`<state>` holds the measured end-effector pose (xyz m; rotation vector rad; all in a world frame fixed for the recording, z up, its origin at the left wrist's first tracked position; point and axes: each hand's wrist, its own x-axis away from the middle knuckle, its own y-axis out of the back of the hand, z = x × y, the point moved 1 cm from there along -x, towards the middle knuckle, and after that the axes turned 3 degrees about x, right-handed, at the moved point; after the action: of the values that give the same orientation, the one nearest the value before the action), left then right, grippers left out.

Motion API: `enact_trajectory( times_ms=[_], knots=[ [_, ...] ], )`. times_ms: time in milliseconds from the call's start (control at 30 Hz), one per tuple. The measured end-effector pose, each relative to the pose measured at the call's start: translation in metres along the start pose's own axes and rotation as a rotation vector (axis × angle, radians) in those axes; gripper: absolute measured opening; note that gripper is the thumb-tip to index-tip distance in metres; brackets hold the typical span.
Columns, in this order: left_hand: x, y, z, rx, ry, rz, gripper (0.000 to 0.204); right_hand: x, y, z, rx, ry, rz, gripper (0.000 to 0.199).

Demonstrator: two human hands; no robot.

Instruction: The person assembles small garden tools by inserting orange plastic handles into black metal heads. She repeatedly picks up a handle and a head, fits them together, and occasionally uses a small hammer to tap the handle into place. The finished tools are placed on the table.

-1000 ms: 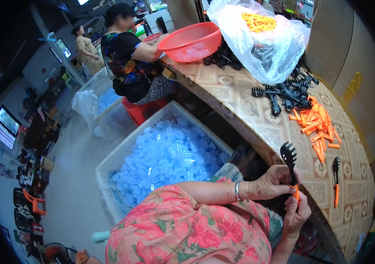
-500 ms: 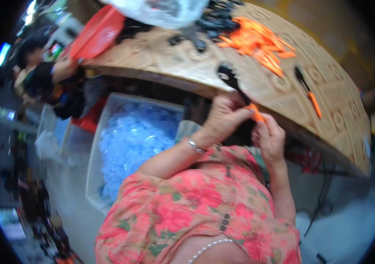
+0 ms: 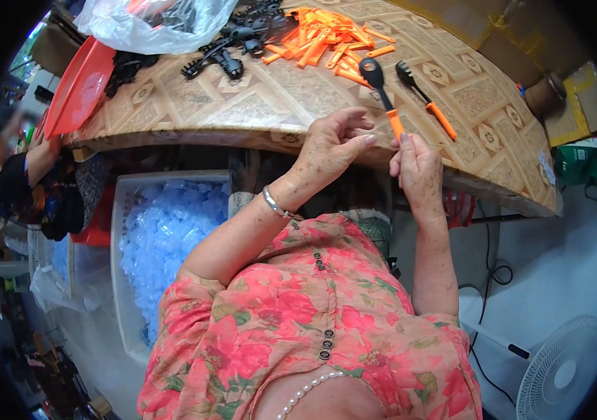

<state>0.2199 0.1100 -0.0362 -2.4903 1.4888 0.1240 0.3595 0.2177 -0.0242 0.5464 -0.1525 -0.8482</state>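
While the right hand (image 3: 419, 169) grips the lower end of a black-and-orange spoon (image 3: 385, 100) over the table's (image 3: 277, 105) near edge, the left hand (image 3: 333, 145) hangs just beside it, fingers loosely curled and empty. A pronged fork (image 3: 441, 120) lies right of the spoon; toward the far edge are piled orange handles (image 3: 323, 42), black utensil parts (image 3: 228, 63) and a plastic bag (image 3: 130, 28).

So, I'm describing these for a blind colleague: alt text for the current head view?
A person's right hand holds a black-headed, orange-handled utensil, the left hand close by. On the patterned table lie a second utensil, orange pieces and black parts.
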Motion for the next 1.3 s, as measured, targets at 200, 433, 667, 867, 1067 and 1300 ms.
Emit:
enact_trajectory(
  times_ms=[200, 433, 667, 867, 1067, 1300],
  knots=[
    [0.005, 0.018, -0.008, -0.024, 0.043, -0.022, 0.034, -0.024, 0.040, -0.015, 0.416, 0.011, 0.055, 0.038],
    [0.014, 0.058, -0.035, -0.162, -0.030, -0.166, 0.029, -0.040, 0.057, 0.014, 0.824, -0.222, 0.270, 0.037],
    [0.020, 0.093, -0.050, -0.229, -0.085, -0.248, 0.030, -0.051, 0.058, 0.020, 1.138, 0.058, 0.287, 0.036],
    [0.016, 0.117, -0.053, -0.323, -0.067, -0.319, 0.031, -0.058, 0.057, 0.017, 1.353, 0.203, 0.374, 0.024],
    [-0.014, 0.148, -0.042, -0.683, -0.065, -0.389, 0.029, -0.060, 0.061, 0.017, 1.303, 0.059, 0.349, 0.040],
    [-0.078, 0.147, -0.017, -1.518, -0.361, -0.359, 0.028, -0.033, 0.067, 0.025, 1.228, 0.058, 0.055, 0.039]
  ],
)
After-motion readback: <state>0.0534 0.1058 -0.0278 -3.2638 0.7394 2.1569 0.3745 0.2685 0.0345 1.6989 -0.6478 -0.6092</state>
